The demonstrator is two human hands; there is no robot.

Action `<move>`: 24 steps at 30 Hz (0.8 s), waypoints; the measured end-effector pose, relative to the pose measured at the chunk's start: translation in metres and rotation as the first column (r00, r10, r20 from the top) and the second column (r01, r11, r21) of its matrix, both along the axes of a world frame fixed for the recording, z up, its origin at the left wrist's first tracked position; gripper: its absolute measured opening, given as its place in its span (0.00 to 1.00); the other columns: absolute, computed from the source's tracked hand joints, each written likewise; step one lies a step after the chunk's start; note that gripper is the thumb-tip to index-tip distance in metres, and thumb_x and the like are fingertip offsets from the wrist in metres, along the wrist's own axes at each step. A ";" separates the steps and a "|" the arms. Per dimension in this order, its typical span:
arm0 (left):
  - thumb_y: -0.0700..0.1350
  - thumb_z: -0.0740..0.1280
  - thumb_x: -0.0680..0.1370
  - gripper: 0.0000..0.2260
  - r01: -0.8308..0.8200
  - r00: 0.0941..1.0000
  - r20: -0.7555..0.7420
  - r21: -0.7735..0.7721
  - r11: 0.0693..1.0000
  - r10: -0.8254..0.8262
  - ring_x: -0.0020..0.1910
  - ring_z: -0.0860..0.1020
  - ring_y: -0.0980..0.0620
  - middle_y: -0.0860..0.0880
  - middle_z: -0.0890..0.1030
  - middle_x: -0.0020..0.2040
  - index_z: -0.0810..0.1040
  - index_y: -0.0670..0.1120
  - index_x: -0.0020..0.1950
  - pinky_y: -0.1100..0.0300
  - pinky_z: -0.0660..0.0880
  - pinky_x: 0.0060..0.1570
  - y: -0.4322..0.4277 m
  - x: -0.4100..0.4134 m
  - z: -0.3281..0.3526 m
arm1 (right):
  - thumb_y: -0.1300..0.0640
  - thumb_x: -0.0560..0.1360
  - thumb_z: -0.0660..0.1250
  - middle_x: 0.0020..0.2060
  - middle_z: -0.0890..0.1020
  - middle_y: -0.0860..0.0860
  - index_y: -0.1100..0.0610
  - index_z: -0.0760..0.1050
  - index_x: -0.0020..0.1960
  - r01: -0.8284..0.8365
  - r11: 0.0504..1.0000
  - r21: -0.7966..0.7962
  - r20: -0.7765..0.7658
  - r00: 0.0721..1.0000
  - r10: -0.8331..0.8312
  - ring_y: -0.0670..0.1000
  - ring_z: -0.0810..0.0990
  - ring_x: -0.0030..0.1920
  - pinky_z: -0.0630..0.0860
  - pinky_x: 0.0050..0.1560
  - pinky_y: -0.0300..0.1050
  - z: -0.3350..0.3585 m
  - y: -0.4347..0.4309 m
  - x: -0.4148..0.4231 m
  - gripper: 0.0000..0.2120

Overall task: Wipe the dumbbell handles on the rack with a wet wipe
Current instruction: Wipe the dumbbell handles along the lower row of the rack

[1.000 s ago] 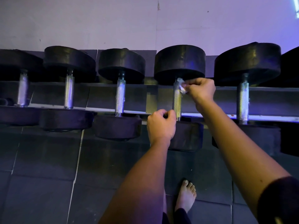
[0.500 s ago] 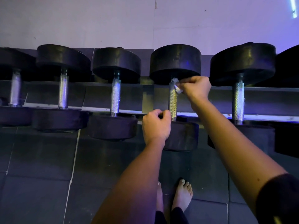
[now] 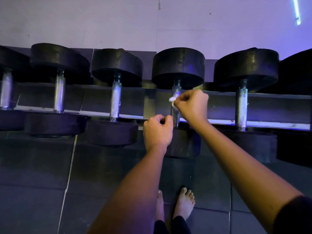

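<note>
While both arms reach forward over dark floor tiles (image 3: 38, 166), the right hand (image 3: 192, 105) is closed in a pinch on a small crumpled white wet wipe (image 3: 172, 99), which is pressed against the left side of a knurled metal dumbbell handle (image 3: 175, 93) at roughly mid-height. That handle belongs to the fourth dumbbell from the left edge of the view, its black upper weight head (image 3: 179, 66) resting above the rear rail and its lower head (image 3: 184, 144) hanging in front of the rack (image 3: 131, 102). The left hand (image 3: 157, 132) is curled nearly into a fist just beside the bottom end of the same handle; its fingertips sit at the collar, but whether they actually grip the metal cannot be told from this angle. Neighbouring dumbbells stand in the same orientation along the rack: one handle (image 3: 115, 101) immediately to the left, another (image 3: 59, 94) further left, a partly cropped one (image 3: 5, 91) at the frame edge, and one (image 3: 241, 108) to the right. A pale wall (image 3: 101, 22) rises behind the rack, with a bright light strip (image 3: 296, 10) at the upper right. Two bare feet (image 3: 183, 202) stand on the tiles between the forearms, and a dark sleeve (image 3: 293, 217) covers the right upper arm.
</note>
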State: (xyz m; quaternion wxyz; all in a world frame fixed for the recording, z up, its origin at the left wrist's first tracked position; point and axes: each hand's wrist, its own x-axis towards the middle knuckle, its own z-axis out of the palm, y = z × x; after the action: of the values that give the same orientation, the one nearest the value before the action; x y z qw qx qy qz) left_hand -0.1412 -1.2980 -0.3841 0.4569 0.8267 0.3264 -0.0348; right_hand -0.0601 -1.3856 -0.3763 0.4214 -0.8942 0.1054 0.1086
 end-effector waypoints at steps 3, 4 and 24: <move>0.47 0.64 0.76 0.14 0.003 1.000 -0.003 -0.008 1.000 -0.003 0.34 0.77 0.43 0.44 0.77 0.29 0.78 0.43 0.33 0.52 0.75 0.33 -0.001 0.000 0.002 | 0.56 0.71 0.73 0.36 0.83 0.53 0.57 0.82 0.39 0.008 1.000 -0.028 0.090 0.996 -0.006 0.50 0.81 0.39 0.74 0.42 0.39 -0.005 0.011 0.019 0.05; 0.47 0.64 0.76 0.14 0.003 1.000 0.000 -0.008 1.000 -0.003 0.34 0.77 0.43 0.44 0.77 0.29 0.78 0.42 0.33 0.52 0.74 0.33 -0.001 0.001 0.002 | 0.57 0.72 0.72 0.38 0.83 0.55 0.57 0.82 0.40 0.001 0.999 -0.054 0.105 0.995 0.005 0.52 0.81 0.40 0.72 0.41 0.38 -0.007 0.013 0.019 0.04; 0.47 0.64 0.76 0.16 0.022 1.000 -0.009 -0.002 1.000 -0.022 0.29 0.71 0.50 0.48 0.73 0.26 0.74 0.46 0.29 0.59 0.64 0.27 0.000 0.000 0.004 | 0.65 0.71 0.69 0.31 0.79 0.51 0.59 0.82 0.37 -0.015 0.999 -0.051 0.060 0.998 0.018 0.46 0.77 0.36 0.72 0.41 0.36 0.003 -0.004 0.016 0.06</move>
State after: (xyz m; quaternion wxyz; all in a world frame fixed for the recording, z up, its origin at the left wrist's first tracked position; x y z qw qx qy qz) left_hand -0.1411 -1.2984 -0.3801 0.4559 0.8296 0.3194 -0.0437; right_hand -0.0440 -1.3901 -0.3730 0.4007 -0.9083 0.0878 0.0822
